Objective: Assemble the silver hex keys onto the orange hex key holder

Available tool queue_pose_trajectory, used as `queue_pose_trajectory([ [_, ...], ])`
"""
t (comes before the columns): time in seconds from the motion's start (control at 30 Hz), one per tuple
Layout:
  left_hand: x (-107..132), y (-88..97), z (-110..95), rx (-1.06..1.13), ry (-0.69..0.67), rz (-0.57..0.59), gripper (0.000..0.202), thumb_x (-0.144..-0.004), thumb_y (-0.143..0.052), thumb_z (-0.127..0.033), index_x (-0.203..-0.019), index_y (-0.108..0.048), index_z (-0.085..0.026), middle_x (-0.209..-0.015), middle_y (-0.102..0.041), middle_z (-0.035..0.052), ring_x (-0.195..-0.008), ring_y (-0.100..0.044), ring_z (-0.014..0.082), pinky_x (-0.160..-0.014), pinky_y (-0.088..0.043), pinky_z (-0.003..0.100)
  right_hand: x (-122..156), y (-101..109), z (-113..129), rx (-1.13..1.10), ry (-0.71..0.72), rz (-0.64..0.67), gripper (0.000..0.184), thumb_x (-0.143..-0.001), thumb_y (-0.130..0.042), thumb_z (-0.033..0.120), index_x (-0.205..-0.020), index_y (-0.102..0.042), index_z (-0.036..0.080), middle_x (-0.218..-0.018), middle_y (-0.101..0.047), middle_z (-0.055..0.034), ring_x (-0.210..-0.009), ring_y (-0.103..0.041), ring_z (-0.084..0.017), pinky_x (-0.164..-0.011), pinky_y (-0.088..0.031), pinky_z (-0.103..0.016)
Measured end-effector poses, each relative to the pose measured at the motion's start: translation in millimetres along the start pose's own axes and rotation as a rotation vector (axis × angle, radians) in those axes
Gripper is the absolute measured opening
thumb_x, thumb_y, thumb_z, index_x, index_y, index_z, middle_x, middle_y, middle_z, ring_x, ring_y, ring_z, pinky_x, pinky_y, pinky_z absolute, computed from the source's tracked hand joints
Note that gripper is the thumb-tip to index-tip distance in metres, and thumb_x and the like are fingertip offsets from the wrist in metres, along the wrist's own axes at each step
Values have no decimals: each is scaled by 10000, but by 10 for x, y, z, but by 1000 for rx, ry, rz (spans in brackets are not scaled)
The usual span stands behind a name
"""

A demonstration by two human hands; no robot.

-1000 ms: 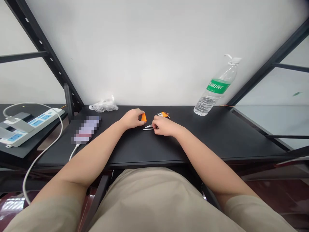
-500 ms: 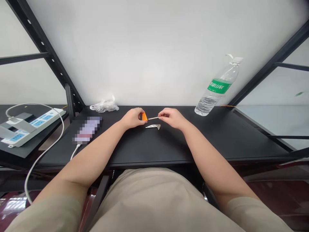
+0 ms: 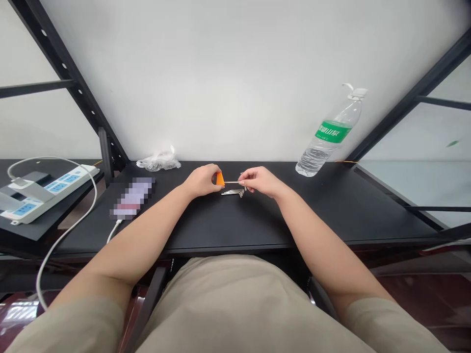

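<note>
Counter (image 3: 349,206) is open from the right hand (image 3: 259,180) out to the water bottle (image 3: 329,132) at the back right, and along the front edge. The left is tighter: phone (image 3: 132,197) with cable, plastic bag (image 3: 158,159) at the wall, frame post (image 3: 105,154) at the corner. Loose hex keys (image 3: 233,192) lie just in front of the right hand.

Unreadable characters on bottle label (image 3: 328,131)

We see a plain white wall (image 3: 235,73) behind a black desk (image 3: 331,211) w/ black metal struts (image 3: 66,68) slanting up both sides, a lower black shelf (image 3: 33,233) at left & dark red floor (image 3: 423,294) below.
</note>
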State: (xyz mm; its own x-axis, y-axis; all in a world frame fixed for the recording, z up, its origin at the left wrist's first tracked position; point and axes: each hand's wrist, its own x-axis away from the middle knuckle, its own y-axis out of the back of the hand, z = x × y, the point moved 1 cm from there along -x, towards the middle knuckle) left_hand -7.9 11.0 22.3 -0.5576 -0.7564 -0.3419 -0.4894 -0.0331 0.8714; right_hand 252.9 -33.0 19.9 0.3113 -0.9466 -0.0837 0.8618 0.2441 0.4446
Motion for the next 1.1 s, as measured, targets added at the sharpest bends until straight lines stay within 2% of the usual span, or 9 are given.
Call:
queue_pose_trajectory([
  [0.23,15,3,-83,-48,-37,-10,420,-734,-789,-458,-1062,-687,-216,-981,-706,42,-833,-649,218,-704,-473,326,-58,-102,-45,-215,-55,-11,242,-776,-832,381,-864,-759,167,-647,-645,-33,-527,-537,-118,-506,-448,-264],
  [0.43,30,-6,-139,4,-55,-16,398,-739,-770,-444,-1064,-688,-228,-949,-711,25,-816,-659,201,-704,-483,308,-48,-365,38,-261,15,81,273,-825,-782,356,-1021,-721,175,-825,-724,-67,-702,-673,-177,-662,-561,-313],
  [0.53,32,-15,-93,83,-13,-16,418,-745,-754,-404,-1112,-667,-224,-868,-705,1,-750,-652,176,-693,-491,290,-28,-346,61,-105,57,43,216,-880,-691,330,-1051,-698,198,-858,-713,-48,-729,-672,-175,-683,-551,-316],
  [0.63,30,-35,-27,137,10,-26,481,-755,-731,-347,-1208,-635,-218,-851,-705,-8,-733,-651,164,-718,-505,281,-14,-229,49,268,142,12,116,-867,-660,277,-948,-723,224,-922,-686,-36,-777,-642,-173,-728,-515,-320],
  [0.73,23,-51,18,145,4,-22,497,-765,-714,-326,-1241,-622,-218,-857,-704,-6,-745,-650,167,-735,-513,287,-8,-161,20,592,195,127,96,-830,-677,235,-888,-753,243,-1006,-660,-51,-850,-614,-191,-779,-476,-333],
  [0.8,15,-54,32,142,-1,-19,495,-772,-698,-309,-1251,-617,-220,-874,-704,-1,-764,-652,173,-757,-517,297,-4,-178,7,702,183,185,94,-825,-671,212,-871,-748,240,-1038,-650,-65,-855,-598,-199,-772,-451,-335],
  [0.97,3,-40,36,115,-32,-8,534,-752,-674,-247,-1282,-614,-223,-947,-702,20,-846,-653,190,-813,-521,312,15,-295,35,744,158,183,61,-755,-691,154,-769,-662,205,-991,-659,-72,-769,-561,-188,-690,-397,-320],
  [1.1,2,-38,42,98,-32,-1,541,-749,-673,-244,-1286,-612,-221,-951,-696,25,-852,-648,195,-804,-519,310,23,-238,68,626,163,150,73,-792,-657,185,-854,-649,223,-907,-682,-29,-766,-585,-178,-688,-413,-298],
])
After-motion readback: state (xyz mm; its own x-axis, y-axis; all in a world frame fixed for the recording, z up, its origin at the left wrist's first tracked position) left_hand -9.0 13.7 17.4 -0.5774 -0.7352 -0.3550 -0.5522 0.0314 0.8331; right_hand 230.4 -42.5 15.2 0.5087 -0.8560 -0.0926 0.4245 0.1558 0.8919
